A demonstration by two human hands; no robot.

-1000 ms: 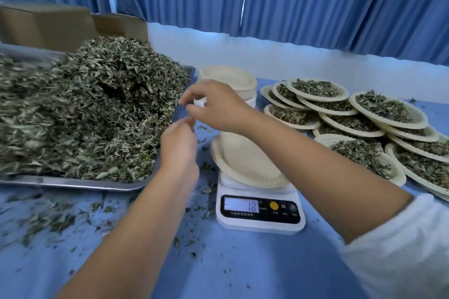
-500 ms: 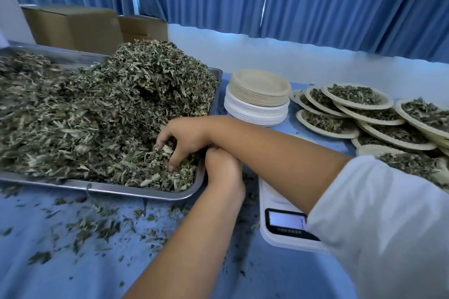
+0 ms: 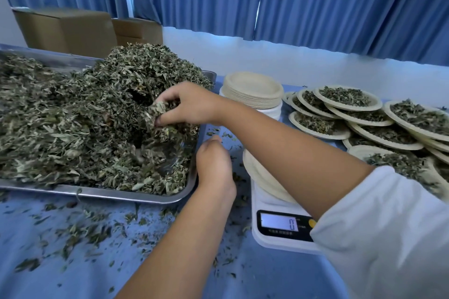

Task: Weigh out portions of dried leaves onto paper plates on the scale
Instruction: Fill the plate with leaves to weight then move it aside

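Scooping: my right hand [image 3: 192, 107] grips leaves [image 3: 155, 110]; left hand [image 3: 213, 165] I can't tell; next, carry them to the plate [image 3: 261, 175] on the scale [image 3: 272, 202].

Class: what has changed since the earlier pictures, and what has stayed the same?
The right hand moved from near the plate leftward into the tray and now grips a clump of leaves. The scale reading dropped from 12 to 0. The left hand stays by the tray's corner; the plate stays on the scale.
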